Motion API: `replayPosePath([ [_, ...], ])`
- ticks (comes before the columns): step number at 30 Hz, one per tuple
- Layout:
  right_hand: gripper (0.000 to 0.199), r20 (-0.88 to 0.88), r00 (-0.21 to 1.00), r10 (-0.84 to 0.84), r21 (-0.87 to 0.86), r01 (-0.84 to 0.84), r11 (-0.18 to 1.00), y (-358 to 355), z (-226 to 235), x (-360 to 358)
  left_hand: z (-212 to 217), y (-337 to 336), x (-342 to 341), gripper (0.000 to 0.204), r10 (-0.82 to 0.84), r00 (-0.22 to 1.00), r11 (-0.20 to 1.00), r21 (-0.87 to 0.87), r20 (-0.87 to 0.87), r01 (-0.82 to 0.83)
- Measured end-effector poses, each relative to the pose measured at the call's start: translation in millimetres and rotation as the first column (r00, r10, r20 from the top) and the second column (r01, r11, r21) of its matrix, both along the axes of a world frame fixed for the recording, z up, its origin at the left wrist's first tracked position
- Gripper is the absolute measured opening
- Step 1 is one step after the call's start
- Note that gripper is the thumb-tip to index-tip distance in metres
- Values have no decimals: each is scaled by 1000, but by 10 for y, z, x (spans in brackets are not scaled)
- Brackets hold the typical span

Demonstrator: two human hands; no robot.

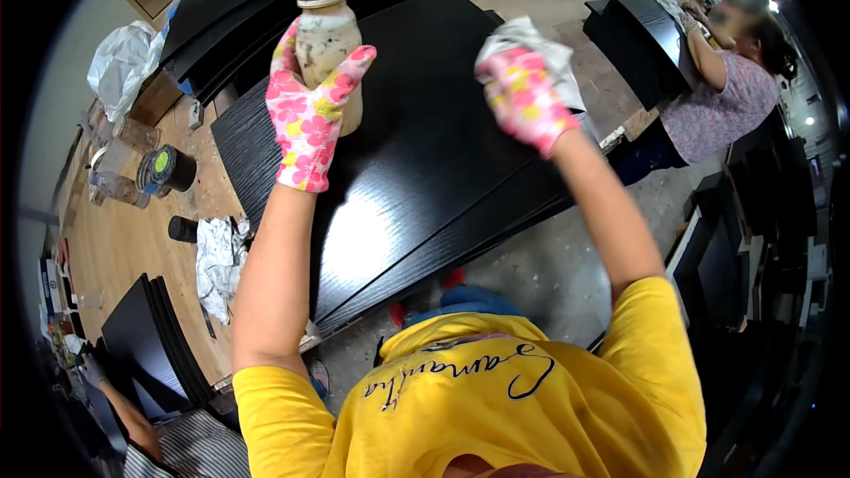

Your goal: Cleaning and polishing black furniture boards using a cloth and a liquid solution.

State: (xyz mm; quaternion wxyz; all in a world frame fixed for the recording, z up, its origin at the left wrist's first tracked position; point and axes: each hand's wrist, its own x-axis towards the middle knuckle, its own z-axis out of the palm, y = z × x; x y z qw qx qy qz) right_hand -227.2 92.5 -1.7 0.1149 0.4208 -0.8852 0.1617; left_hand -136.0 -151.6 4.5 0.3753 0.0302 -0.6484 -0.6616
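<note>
Left hand (305, 119) in a pink floral glove is gripping a capped plastic bottle (328, 35) upright, held above the black panel (425, 168). Right hand (524, 97), closed, is bunching a white rag (540, 49) just right of the bottle, level with it. Panel's long axis is running away from the person; wooden bench (133, 239) lying left, concrete floor (549, 265) below the panel's near edge.

The left hand (305, 119) hides the jar's (329, 40) lower half — contents indistinct.
</note>
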Motion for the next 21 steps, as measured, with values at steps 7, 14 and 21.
replayPosePath([
  [7,20,-17,990,-140,-166,136,977,88,-35,-169,56,54,15,85,126,991,992,9,-51,-126],
  [14,19,-81,986,146,-120,-155,981,-391,-174,-8,208,-404,53,81,188,936,979,138,-297,-152],
  [21,23,-181,767,-615,34,630,776,89,16,-266,-50,-1544,928,78,425,864,888,-58,-270,-455],
])
